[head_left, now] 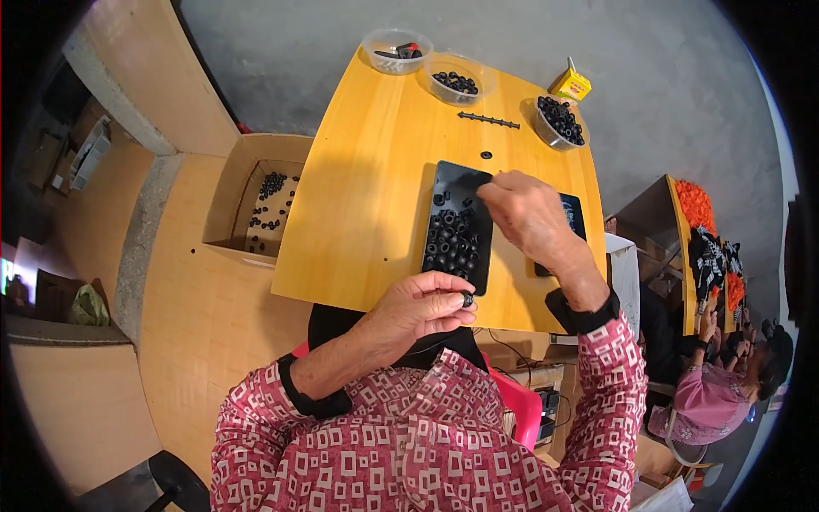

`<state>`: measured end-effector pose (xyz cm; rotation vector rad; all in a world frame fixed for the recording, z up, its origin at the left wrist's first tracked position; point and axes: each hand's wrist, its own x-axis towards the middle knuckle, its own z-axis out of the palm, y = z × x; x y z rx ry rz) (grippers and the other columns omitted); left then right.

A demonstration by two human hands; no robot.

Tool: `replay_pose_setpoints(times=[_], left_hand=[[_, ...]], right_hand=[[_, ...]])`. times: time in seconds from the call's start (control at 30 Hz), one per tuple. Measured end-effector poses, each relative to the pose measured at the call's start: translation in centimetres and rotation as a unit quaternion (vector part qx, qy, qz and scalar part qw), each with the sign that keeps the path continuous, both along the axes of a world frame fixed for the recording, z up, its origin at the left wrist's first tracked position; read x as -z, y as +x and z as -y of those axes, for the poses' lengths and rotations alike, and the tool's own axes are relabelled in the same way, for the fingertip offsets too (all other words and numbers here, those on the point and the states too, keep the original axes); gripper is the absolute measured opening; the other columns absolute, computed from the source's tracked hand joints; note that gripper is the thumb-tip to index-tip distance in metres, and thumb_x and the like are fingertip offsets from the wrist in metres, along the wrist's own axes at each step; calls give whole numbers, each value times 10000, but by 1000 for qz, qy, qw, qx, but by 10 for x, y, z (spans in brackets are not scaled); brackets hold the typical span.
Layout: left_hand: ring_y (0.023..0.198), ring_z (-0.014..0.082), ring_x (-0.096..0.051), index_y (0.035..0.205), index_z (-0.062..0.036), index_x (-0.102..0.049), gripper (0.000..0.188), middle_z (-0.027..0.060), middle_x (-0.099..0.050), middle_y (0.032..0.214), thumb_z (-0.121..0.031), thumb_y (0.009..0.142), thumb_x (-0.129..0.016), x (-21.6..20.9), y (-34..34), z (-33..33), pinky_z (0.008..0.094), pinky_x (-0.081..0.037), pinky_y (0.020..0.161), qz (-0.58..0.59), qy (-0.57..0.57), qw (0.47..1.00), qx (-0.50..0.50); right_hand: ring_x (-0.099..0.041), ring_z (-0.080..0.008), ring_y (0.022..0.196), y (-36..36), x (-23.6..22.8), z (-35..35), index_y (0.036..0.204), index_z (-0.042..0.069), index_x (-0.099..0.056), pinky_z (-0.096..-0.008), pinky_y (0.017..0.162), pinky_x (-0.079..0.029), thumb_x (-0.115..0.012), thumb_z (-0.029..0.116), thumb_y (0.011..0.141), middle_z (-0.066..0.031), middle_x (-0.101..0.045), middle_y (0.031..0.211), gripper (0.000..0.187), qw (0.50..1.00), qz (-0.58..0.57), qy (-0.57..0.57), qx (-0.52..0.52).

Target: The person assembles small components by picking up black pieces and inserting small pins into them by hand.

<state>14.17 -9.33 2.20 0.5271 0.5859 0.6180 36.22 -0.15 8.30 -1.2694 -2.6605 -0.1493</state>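
Over the table's near edge, my left hand (414,309) pinches a small round black part (467,299) between thumb and fingers. My right hand (527,215) is raised over the upper right side of a dark shallow tray (461,177). Its fingers are drawn together, and whatever they may hold is hidden. Inside the tray lies a pile of small black hollow parts (450,243), with a few loose ones above the pile. Beyond the tray, a black ring (486,155) and a thin black knobbed rod (489,119) rest on the table.
Along the far side of the yellow wooden table (350,205) stand clear tubs (371,53) holding black parts. A yellow carton (573,84) is behind. A dark phone-like device (573,213) lies right. Left is a cardboard box (229,196); another person (712,401) sits far right.
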Motion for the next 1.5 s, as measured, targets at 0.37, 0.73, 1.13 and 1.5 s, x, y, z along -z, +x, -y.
replay_pose_setpoints(times=[0.37, 0.73, 1.13, 1.5], left_hand=[[985, 184, -674, 1198, -14, -597, 279, 117, -668, 1070, -147, 955, -630, -3, -1, 2, 265, -541, 870, 10, -15, 1000, 7], [969, 176, -676, 1170, -26, -613, 240, 110, -681, 1058, -133, 956, -622, 7, 1, -7, 274, -538, 866, 13, -5, 1000, -16], [1000, 163, -650, 1182, -59, -598, 226, 80, -671, 1078, -139, 970, -605, 6, 20, -11, 282, -510, 913, 51, 20, 996, -65], [1033, 141, -627, 1195, -53, -600, 230, 48, -647, 1100, -104, 971, -595, 17, 30, 6, 297, -501, 960, 118, 34, 989, -81]], right_hand=[[-647, -319, 949, -35, 54, -41, 938, 2, -640, -406, 813, -544, -600, 47, 795, -145, -643, 919, 155, 993, 100, -64, -13], [-643, -220, 726, -26, 14, 0, 933, -3, -610, -341, 623, -506, -637, 37, 817, -82, -638, 816, 125, 964, -231, -122, 57], [-555, -72, 704, -20, 33, 124, 973, 0, -652, -210, 651, -456, -671, -42, 832, -13, -600, 822, 149, 798, -571, -152, 121], [-643, -224, 730, -26, 33, 141, 1011, -23, -677, -307, 617, -522, -728, -45, 768, -127, -649, 857, 250, 915, -388, 71, 88]])
